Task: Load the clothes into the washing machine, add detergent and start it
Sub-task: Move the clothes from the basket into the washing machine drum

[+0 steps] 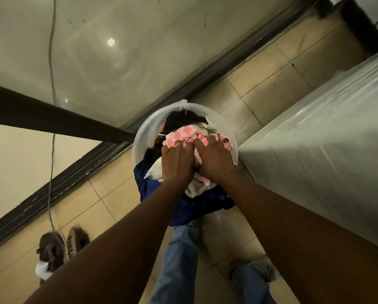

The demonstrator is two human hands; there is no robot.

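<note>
A white plastic bucket (144, 132) stands on the tiled floor, heaped with clothes. On top lies a pink-and-white patterned cloth (184, 133); dark garments (181, 118) sit at the far side and a dark blue garment (190, 207) hangs over the near rim. My left hand (177, 161), with a ring on one finger, and my right hand (214, 160) press side by side into the pink cloth, fingers curled into the fabric. The washing machine (315, 137), white and wrapped in clear film, stands right beside the bucket on the right.
A glass sliding door with a dark frame (58, 121) runs along the left. A thin cord (52, 150) hangs down in front of it. A pair of slippers (60, 246) lies at lower left. My legs in blue jeans (179, 260) stand below the bucket.
</note>
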